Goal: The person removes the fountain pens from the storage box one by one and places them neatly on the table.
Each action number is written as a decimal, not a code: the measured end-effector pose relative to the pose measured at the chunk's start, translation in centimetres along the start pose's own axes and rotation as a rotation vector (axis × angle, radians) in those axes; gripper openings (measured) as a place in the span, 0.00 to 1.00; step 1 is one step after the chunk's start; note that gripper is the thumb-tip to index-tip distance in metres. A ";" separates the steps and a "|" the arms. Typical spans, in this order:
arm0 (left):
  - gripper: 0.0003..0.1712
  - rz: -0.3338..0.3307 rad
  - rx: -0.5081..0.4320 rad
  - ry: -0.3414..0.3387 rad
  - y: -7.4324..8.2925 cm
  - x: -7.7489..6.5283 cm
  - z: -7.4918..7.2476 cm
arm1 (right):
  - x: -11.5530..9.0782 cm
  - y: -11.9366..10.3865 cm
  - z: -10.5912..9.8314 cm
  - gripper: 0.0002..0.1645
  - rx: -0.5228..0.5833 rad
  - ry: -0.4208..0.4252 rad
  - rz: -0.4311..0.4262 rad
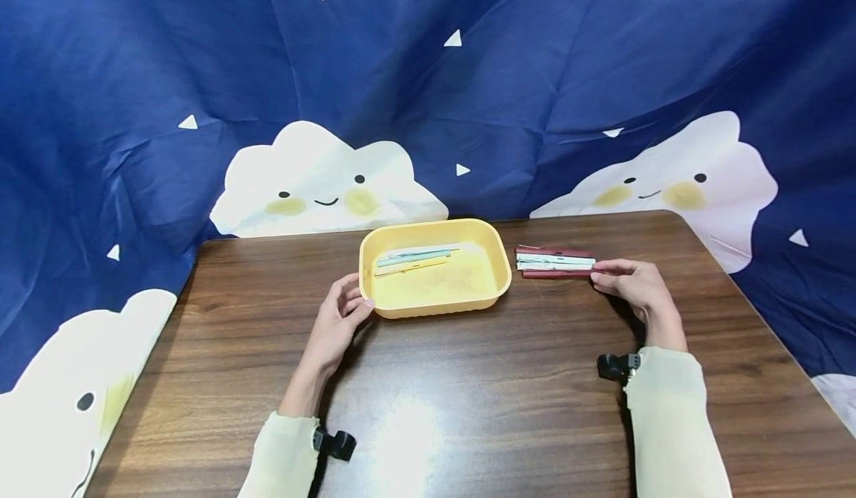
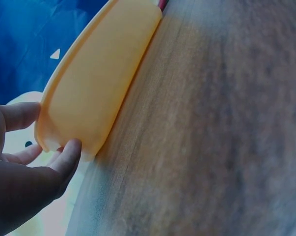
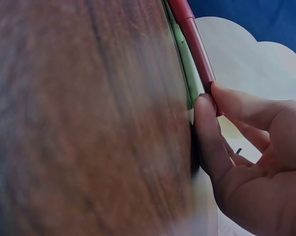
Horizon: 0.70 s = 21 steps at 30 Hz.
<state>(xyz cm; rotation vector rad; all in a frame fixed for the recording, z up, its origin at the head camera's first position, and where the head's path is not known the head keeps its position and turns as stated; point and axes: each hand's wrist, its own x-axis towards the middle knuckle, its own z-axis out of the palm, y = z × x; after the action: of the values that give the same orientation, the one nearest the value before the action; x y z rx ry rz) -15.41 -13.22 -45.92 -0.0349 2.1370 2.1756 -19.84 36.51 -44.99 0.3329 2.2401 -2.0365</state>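
A yellow plastic bin (image 1: 461,307) stands at the back middle of the table, with several pens inside, among them a light blue pen (image 1: 414,258) and a yellow pen (image 1: 421,264). My left hand (image 1: 343,312) grips the bin's near left corner, thumb on the front and fingers round the side. To the right of the bin lies a row of red and pale pens (image 1: 551,262). My right hand (image 1: 628,284) is at the right end of that row. In the right wrist view its thumb and forefinger pinch the end of a red pen (image 3: 199,51), beside a pale green pen (image 3: 187,69).
The brown wooden table (image 1: 481,379) reaches back to a blue curtain (image 1: 414,59) with cloud prints. A black wrist camera (image 1: 337,444) is strapped at the left sleeve, another black camera (image 1: 617,366) at the right.
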 end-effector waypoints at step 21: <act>0.34 -0.001 0.010 0.006 -0.1 0.1 0.0 | 0.1 -0.3 0.4 0.11 -0.060 0.061 -0.006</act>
<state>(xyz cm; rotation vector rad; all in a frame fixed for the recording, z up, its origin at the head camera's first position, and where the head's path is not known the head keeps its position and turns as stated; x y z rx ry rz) -15.51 -13.21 -46.00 -0.0421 2.1500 2.1672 -20.06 36.08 -44.77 0.3888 2.3344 -1.9836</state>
